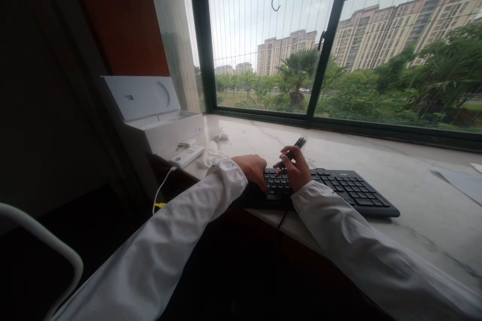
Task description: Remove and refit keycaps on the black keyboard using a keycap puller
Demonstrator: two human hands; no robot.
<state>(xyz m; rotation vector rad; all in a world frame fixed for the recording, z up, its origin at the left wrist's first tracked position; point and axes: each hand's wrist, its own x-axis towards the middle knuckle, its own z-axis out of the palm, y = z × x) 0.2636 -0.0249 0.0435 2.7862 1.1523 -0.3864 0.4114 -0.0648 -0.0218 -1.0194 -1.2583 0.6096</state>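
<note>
A black keyboard (350, 189) lies on a pale marble windowsill counter (414, 185). My left hand (253, 169) rests on the keyboard's left end, fingers curled down over the keys and edge. My right hand (295, 166) hovers over the keys just right of it, fingers pinched round a thin black tool (297, 145) whose tip points up and away. Both arms wear white sleeves.
An open white box (158, 120) stands at the counter's left end, with a white power bank (186, 155) and cable and a crumpled white cloth (211, 153) beside it. A paper sheet (461, 180) lies far right. A white chair rail (45, 241) shows lower left. The window is behind.
</note>
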